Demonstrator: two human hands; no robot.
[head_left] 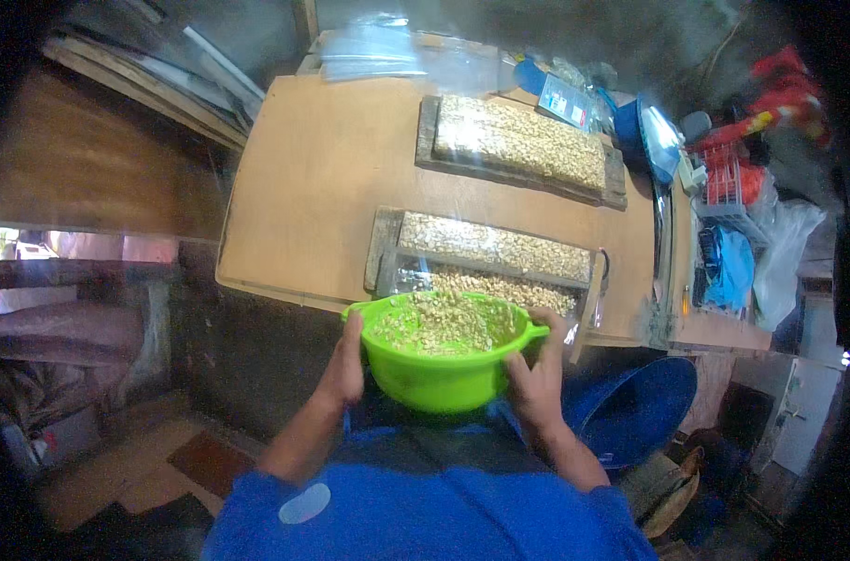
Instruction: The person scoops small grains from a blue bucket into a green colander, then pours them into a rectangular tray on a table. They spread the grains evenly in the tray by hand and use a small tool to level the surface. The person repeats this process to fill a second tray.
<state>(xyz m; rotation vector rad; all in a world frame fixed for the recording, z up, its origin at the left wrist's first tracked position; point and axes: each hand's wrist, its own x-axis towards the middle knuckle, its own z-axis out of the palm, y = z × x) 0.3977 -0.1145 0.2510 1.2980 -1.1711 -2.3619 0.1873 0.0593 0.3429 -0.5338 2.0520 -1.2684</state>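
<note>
A bright green plastic basin (434, 381) is held between my two hands, in front of my body at the table's near edge. My left hand (346, 366) grips its left side, thumb up by the rim. On the other side my right hand (539, 370) is closed around the right handle. Pale, nut-like pieces (448, 323) lie inside the basin, heaped toward its far side. Just beyond is a narrow wooden mold (385, 245) with a pressed strip of such pieces (490, 241). Looser, browner pieces (537, 295) lie along its near side, partly hidden by the basin.
A second slab of pieces (523, 140) rests on a dark board farther back on the wooden table (303, 178). Clear plastic sheets (373, 51) lie at the far edge. A blue tub (642, 411) stands below on the right, near a wire basket (724, 182).
</note>
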